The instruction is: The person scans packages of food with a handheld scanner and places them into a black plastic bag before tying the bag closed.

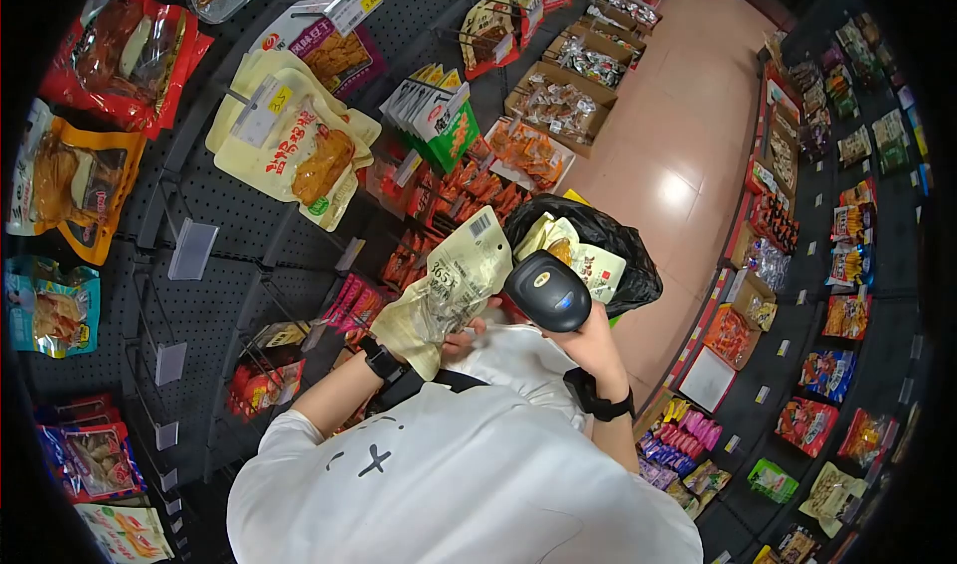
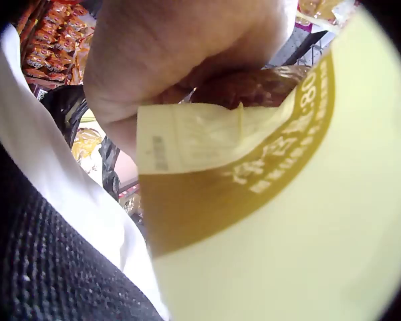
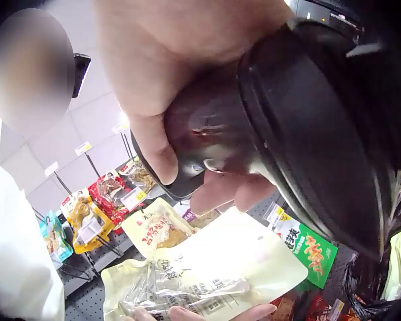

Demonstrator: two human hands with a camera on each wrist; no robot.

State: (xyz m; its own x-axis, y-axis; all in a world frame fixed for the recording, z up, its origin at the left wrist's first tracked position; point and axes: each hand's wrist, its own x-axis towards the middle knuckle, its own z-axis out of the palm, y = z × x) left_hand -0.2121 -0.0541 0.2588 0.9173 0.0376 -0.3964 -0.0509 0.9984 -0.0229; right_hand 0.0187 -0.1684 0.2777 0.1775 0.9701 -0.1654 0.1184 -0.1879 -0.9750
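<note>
A cream snack pouch (image 1: 449, 283) with a clear window and a barcode at its top corner is gripped by my left hand (image 1: 467, 339). Close up in the left wrist view, curled fingers of that hand (image 2: 187, 50) overlap the pouch (image 2: 301, 221). My right hand (image 1: 598, 351) holds a black handheld barcode scanner (image 1: 548, 290) by its handle. In the right wrist view the scanner (image 3: 321, 134) is above the pouch (image 3: 187, 281), its fingers wrapped round the handle. Just beyond the scanner, a black plastic bag (image 1: 638, 270) contains another cream pouch (image 1: 600, 273).
A pegboard rack (image 1: 239, 295) on the left bears hanging snack packs, including a cream pouch (image 1: 299, 150) and a green packet (image 1: 449, 131). Open cartons (image 1: 568, 106) line its lower edge. Across the tiled aisle (image 1: 688, 116) stands another shelf (image 1: 797, 355) of packets.
</note>
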